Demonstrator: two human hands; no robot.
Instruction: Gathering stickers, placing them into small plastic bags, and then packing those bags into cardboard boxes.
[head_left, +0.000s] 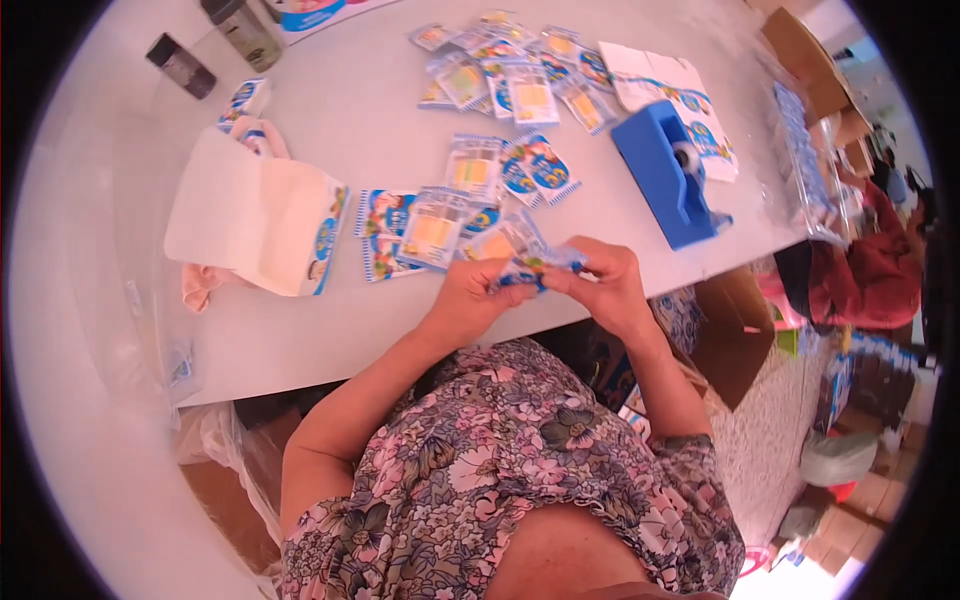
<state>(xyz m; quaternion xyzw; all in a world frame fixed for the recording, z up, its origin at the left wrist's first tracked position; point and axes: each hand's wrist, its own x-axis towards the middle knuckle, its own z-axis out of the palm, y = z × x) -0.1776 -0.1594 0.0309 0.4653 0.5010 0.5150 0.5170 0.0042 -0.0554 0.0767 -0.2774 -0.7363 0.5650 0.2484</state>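
the left hand (474, 297) and right hand (608, 285) both pinch one small packet (530, 270) between thumb and fingers, over the bench (290, 345) near its front edge. just beyond lie more packets (433, 232), some overlapping; a heap (530, 95) sits farther back. a blue tape dispenser (652, 175) stands to the right, a white carton (290, 220) to the left.
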